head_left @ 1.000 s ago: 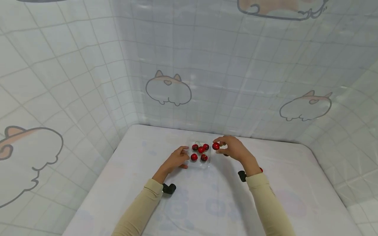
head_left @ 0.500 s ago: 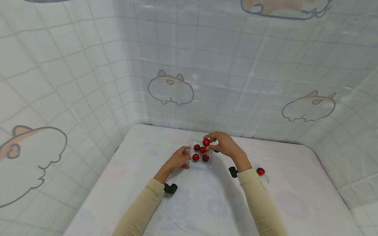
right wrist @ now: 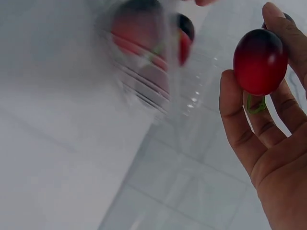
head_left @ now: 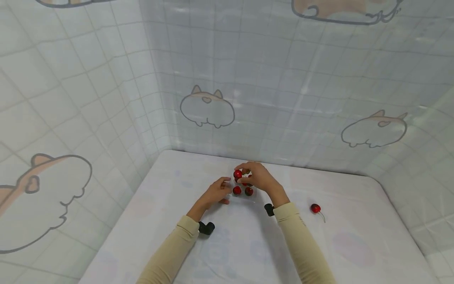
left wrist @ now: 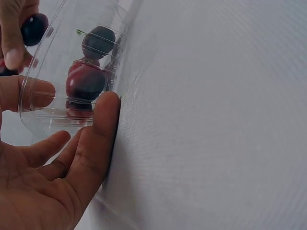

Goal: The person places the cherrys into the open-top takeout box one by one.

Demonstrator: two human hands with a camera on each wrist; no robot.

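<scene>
Both hands are working at a clear plastic tub [head_left: 244, 195] that is standing on a white cloth-covered counter [head_left: 227, 244], and the tub serves as the landmark for everything else. Just left of the tub, the left hand [head_left: 214, 192] is resting on the counter with its fingers straight and relaxed; the left wrist view is showing its fingertips [left wrist: 106, 111] pressing against the tub's wall [left wrist: 62, 72] without curling round it. Inside the tub, several red cherries [head_left: 237, 190] are lying close together, and through the wall one red cherry and a darker one behind it are showing in the left wrist view [left wrist: 86, 81]. Over the far side of the tub, the right hand [head_left: 258, 178] is hovering and pinching one cherry [head_left: 238, 174] between thumb and fingers. The right wrist view is showing this held cherry [right wrist: 259, 61] clearly, red shading to dark at the top, with its green stem curling against the fingers [right wrist: 240, 129]; the tub [right wrist: 148, 67] is sitting blurred to the left of it. Well to the right of the tub, a single loose cherry [head_left: 315, 208] is lying on the counter with its stem trailing towards the near edge. Beige sleeves [head_left: 301, 240] are covering both forearms, and a checked curtain with cartoon animals [head_left: 207, 106] is hanging behind the tub.
</scene>
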